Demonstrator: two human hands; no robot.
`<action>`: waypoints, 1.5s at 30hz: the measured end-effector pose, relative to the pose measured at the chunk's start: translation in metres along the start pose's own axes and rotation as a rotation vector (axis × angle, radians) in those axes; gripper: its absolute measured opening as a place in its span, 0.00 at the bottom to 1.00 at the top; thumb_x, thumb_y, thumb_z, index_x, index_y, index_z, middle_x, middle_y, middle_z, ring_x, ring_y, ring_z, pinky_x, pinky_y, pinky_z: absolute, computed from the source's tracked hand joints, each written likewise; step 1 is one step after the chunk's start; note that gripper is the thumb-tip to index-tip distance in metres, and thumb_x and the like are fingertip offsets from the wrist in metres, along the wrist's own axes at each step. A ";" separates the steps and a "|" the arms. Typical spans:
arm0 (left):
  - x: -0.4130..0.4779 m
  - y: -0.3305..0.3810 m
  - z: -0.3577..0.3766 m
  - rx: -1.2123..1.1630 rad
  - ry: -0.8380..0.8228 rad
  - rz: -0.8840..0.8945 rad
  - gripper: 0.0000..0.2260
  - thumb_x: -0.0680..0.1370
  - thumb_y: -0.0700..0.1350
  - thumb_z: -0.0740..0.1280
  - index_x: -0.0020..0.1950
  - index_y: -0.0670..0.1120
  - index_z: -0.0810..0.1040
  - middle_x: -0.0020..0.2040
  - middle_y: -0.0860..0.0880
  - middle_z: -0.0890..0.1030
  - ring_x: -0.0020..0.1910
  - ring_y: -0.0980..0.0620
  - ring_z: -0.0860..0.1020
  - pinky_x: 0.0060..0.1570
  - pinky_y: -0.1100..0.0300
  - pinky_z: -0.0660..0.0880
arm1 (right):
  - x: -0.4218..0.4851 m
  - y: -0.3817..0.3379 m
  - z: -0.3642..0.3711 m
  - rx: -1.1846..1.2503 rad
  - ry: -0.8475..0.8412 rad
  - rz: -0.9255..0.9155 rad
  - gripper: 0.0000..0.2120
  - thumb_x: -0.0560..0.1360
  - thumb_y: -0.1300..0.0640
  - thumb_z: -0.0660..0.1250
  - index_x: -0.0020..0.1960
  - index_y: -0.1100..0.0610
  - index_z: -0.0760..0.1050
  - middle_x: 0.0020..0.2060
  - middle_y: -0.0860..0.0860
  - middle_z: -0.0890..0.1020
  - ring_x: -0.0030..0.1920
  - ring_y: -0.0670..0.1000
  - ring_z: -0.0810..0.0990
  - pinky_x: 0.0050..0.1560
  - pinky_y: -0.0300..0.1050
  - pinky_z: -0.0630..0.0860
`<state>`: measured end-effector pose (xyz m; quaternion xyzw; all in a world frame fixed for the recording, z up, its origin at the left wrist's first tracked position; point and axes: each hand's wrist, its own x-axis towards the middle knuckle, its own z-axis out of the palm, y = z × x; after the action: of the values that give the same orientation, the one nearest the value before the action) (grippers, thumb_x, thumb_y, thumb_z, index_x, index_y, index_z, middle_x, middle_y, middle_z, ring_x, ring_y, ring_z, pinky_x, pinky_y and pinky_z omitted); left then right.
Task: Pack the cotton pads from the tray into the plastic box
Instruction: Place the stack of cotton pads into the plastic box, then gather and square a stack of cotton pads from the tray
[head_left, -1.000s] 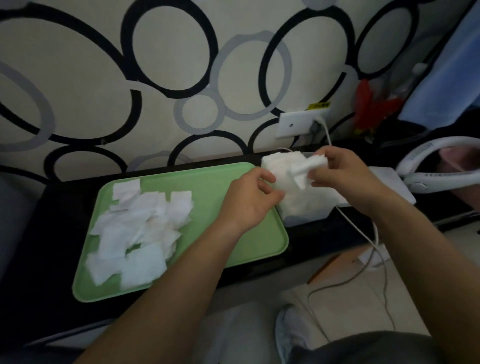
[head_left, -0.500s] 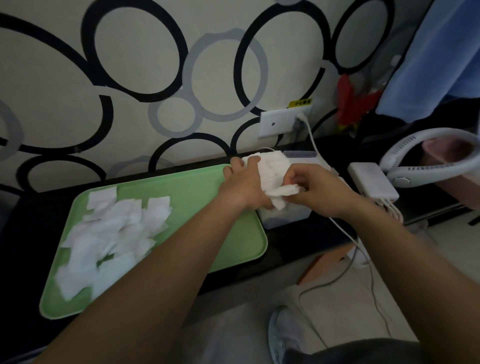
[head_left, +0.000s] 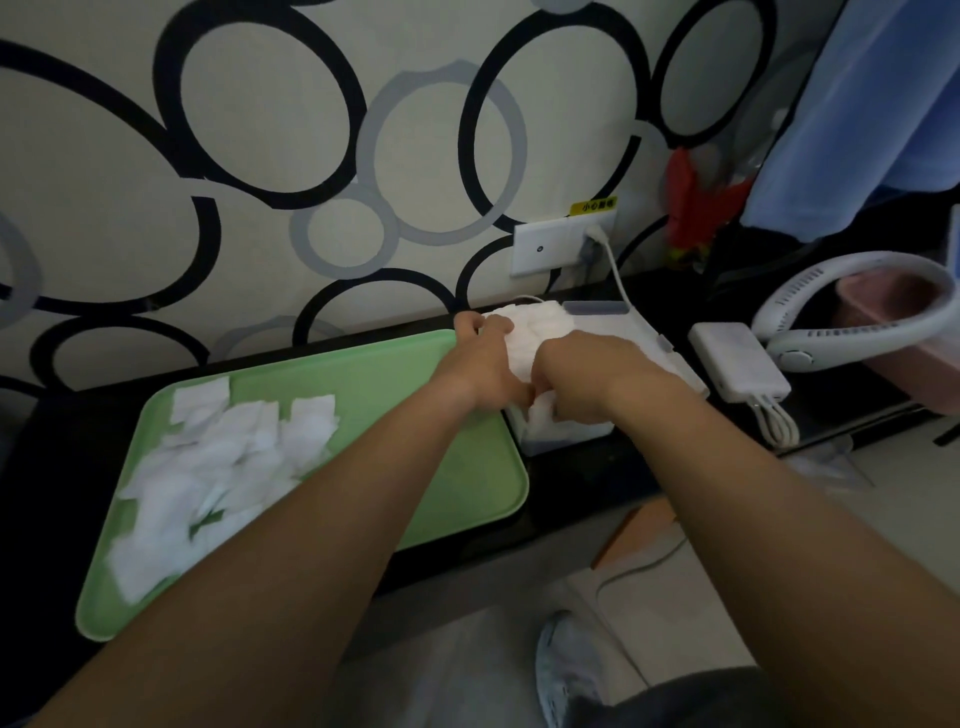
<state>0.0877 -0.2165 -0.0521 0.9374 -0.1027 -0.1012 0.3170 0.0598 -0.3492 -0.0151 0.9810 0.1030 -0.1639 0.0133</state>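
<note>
A: Head view, item one: hands. What is logged?

B: Left hand (head_left: 485, 358), forearm running in from 7 o'clock, knuckles up, fingers curled down onto the stack of cotton pads (head_left: 524, 332) in the plastic box (head_left: 566, 434). Right hand (head_left: 592, 371), forearm in from 4 o'clock, also knuckles up, fingers tucked under and pressing a pad at the box's near edge. Both hands are closed on pads; the two hands touch at the middle.

A: Item two: the task's goods?

B: Box stands just right of the green tray (head_left: 415, 415), at 3 o'clock from it, nearly touching its corner. It is filled above the rim with white pads. Its lid (head_left: 639, 338) lies open at the 2 o'clock side. Loose pads (head_left: 218, 457) remain heaped on the tray's left half, overlapping.

A: Item three: surface and room?

B: Dark shelf (head_left: 582, 478) against a wall (head_left: 260, 156) papered with black and grey rings. Wall socket (head_left: 561, 244) at 12 o'clock from the box, white cable (head_left: 615, 270) plugged in. White charger (head_left: 737, 361) at 3 o'clock, then a white neck fan (head_left: 852, 312). Blue cloth (head_left: 872, 104) hangs at upper right. Pale floor (head_left: 701, 597) and a shoe (head_left: 566, 670) below.
</note>
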 end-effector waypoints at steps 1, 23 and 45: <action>0.001 -0.002 0.000 -0.020 0.000 0.005 0.39 0.70 0.47 0.78 0.75 0.47 0.61 0.73 0.47 0.53 0.61 0.42 0.74 0.64 0.51 0.72 | 0.001 -0.004 -0.001 -0.002 -0.043 0.014 0.11 0.76 0.56 0.66 0.57 0.55 0.78 0.51 0.53 0.79 0.50 0.55 0.76 0.51 0.47 0.74; -0.042 -0.034 -0.032 -0.246 0.141 -0.027 0.23 0.75 0.50 0.73 0.68 0.50 0.72 0.69 0.50 0.65 0.58 0.48 0.78 0.61 0.52 0.75 | -0.025 0.010 -0.015 0.293 0.271 -0.064 0.07 0.74 0.56 0.67 0.43 0.45 0.82 0.39 0.40 0.80 0.50 0.48 0.81 0.52 0.50 0.80; -0.146 -0.222 -0.139 -0.465 0.715 -0.533 0.09 0.76 0.39 0.66 0.41 0.52 0.80 0.49 0.49 0.82 0.53 0.46 0.80 0.57 0.54 0.77 | 0.075 -0.240 0.017 0.790 0.273 -0.281 0.08 0.75 0.60 0.66 0.48 0.52 0.83 0.46 0.47 0.84 0.48 0.48 0.82 0.52 0.41 0.76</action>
<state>0.0116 0.0731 -0.0626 0.8115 0.2808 0.1287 0.4960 0.0741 -0.1010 -0.0534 0.9000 0.1656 -0.0598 -0.3988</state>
